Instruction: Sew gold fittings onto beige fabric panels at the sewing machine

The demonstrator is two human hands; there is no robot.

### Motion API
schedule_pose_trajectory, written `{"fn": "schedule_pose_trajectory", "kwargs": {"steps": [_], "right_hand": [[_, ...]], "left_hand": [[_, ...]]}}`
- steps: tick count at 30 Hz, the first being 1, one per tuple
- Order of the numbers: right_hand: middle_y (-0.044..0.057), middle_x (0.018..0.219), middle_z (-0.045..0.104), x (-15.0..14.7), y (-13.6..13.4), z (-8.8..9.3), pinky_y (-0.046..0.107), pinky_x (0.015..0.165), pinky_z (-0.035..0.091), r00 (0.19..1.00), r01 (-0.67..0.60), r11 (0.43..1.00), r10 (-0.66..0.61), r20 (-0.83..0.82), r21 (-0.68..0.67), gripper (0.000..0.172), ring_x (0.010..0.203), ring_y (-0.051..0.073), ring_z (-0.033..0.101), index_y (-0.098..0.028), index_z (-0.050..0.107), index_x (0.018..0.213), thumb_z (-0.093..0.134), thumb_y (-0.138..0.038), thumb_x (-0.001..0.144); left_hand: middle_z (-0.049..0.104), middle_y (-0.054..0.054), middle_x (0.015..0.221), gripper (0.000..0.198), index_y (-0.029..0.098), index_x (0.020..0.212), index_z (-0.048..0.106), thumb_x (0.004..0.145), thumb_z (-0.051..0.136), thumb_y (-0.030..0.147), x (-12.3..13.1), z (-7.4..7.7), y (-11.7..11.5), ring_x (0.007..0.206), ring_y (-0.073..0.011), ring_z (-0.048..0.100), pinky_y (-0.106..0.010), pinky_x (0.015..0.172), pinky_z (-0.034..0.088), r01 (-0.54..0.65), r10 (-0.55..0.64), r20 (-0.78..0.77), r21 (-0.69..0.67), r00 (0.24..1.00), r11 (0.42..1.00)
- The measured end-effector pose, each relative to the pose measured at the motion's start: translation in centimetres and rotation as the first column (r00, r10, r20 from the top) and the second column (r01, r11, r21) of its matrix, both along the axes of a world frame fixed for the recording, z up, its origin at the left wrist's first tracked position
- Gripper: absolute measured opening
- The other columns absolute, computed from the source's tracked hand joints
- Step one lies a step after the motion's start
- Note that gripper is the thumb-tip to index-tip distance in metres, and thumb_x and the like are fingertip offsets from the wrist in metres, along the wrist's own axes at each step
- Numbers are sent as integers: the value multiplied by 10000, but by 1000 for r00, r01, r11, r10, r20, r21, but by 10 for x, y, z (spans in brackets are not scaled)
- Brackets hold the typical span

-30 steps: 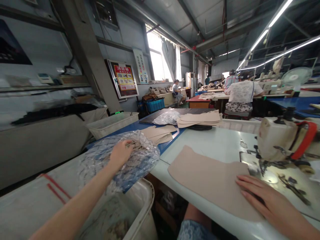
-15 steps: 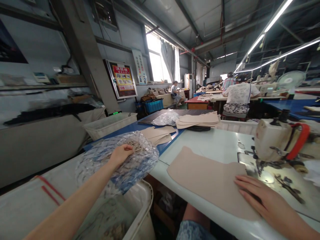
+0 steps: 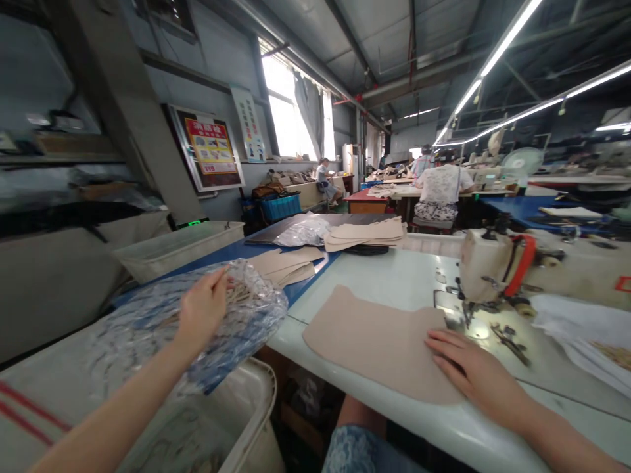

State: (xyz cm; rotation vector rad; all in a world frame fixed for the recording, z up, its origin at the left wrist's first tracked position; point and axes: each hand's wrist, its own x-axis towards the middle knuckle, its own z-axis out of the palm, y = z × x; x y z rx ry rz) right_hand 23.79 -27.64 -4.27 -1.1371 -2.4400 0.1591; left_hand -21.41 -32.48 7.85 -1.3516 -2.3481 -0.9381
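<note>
Head view: left hand (image 3: 202,309) on bag (image 3: 246,328), right hand (image 3: 468,361) on panel (image 3: 365,348).

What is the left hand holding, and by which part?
The left hand seems to pinch the clear plastic bag by its crumpled upper edge; the exact grip is partly hidden.

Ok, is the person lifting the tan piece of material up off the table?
No, the tan piece lies flat on the white table, with the person's right hand resting on top of it.
</note>
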Motion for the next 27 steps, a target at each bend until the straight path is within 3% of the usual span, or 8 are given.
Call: {"fn": "schedule_pose_trajectory", "kwargs": {"steps": [3, 7, 10, 14, 17, 20, 23, 27], "right_hand": [[99, 1232, 590, -3, -3, 9, 428, 994, 408, 1000, -7, 1000, 7, -8, -21, 328, 1143, 243, 526, -187, 624, 1156, 434, -270, 901], [94, 1207, 605, -6, 0, 16, 384, 991, 399, 999, -26, 1000, 26, -39, 0, 305, 1125, 221, 529, -192, 631, 1132, 446, -226, 893], [86, 1208, 604, -9, 2, 18, 348, 1003, 381, 1000, -22, 999, 22, -8, 41, 297, 1130, 200, 522, -190, 624, 1130, 438, -216, 901], [83, 1141, 635, 2, -8, 22, 313, 1012, 363, 996, 5, 993, -16, 84, 120, 242, 1102, 188, 535, -179, 650, 1045, 466, -197, 888], [67, 1165, 623, 36, -22, 32, 295, 1032, 335, 994, 41, 983, -58, 89, 180, 248, 1150, 179, 496, -188, 633, 1068, 457, -203, 895], [80, 1127, 639, 88, -25, 49, 282, 948, 405, 949, 300, 937, -313, 46, 179, 276, 1059, 180, 554, -173, 637, 1064, 411, -185, 907], [88, 1024, 678, 135, -9, 64, 287, 837, 449, 719, 671, 735, -677, 155, 99, 342, 943, 189, 613, -185, 662, 1015, 342, -122, 913], [123, 944, 691, 157, 14, 62, 302, 783, 456, 672, 708, 703, -701, 240, 68, 291, 860, 221, 632, -139, 686, 933, 404, -100, 873]], "left_hand": [[677, -41, 986, 418, 159, 1171, 535, 842, 310, 282, 46, -10, 9, 940, -204, 612, -308, 888, 442, 296, -283, -179, 48, 942, 954], [692, -40, 896, 420, 194, 1166, 530, 808, 346, 312, 130, -48, 39, 774, -189, 652, -272, 747, 491, 664, -668, 0, -111, 744, 739], [692, -38, 906, 329, 202, 1053, 557, 817, 336, 260, 198, -75, 69, 825, -175, 646, -259, 751, 477, 831, -806, 208, -109, 555, 545], [675, -22, 781, 214, 205, 817, 593, 794, 384, 246, 260, -88, 103, 760, -171, 619, -255, 713, 447, 932, -874, 323, -144, 363, 334], [653, -4, 711, 205, 202, 796, 606, 779, 411, 265, 278, -90, 118, 691, -172, 597, -262, 677, 434, 942, -855, 394, -144, 336, 303], [652, 11, 690, 216, 211, 814, 614, 777, 415, 287, 281, -91, 126, 660, -171, 597, -262, 661, 430, 935, -818, 457, -132, 351, 328], [668, 13, 700, 214, 218, 821, 617, 758, 428, 296, 282, -92, 132, 653, -172, 606, -259, 652, 436, 929, -803, 470, -128, 365, 348], [677, 8, 682, 235, 222, 814, 625, 743, 417, 304, 286, -89, 136, 658, -181, 626, -254, 641, 445, 914, -794, 455, -153, 403, 376]]}}
